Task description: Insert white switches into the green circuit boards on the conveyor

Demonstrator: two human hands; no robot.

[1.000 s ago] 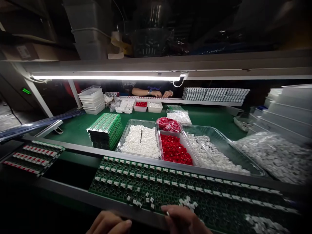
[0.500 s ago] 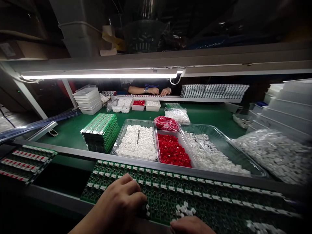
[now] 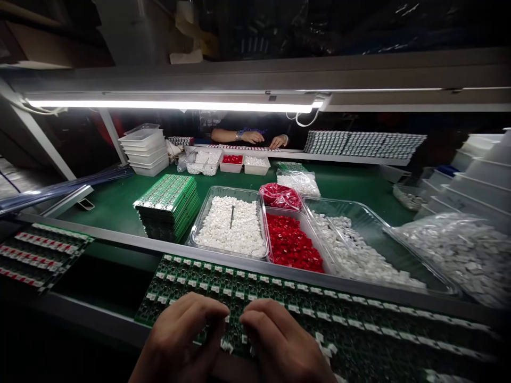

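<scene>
My left hand point(image 3: 181, 338) is over the green circuit boards point(image 3: 195, 274), its thumb and index finger curled to a pinch. A small white piece shows at its fingertips; whether it is held or sits on the board I cannot tell. Close on the right, my right hand point(image 3: 281, 340) has its fingers pressed together and bent down to the same board, and what they hold is hidden. White connectors stand in rows on the boards. Loose white connectors point(image 3: 327, 348) lie beside the right hand, and a few more lie between the two hands.
Behind the rail stand a clear tray of white connectors point(image 3: 217, 234), a tray of red connectors point(image 3: 293, 242) and a larger clear tray point(image 3: 375, 223). A stack of circuit boards point(image 3: 167, 205) is on the left. Across the bench a co-worker's hands point(image 3: 265, 139) work under the lamp point(image 3: 171, 105).
My right hand has come up and left, over the board, close to my left hand. The left hand has turned, with thumb and index finger now showing. The view has shifted slightly.
</scene>
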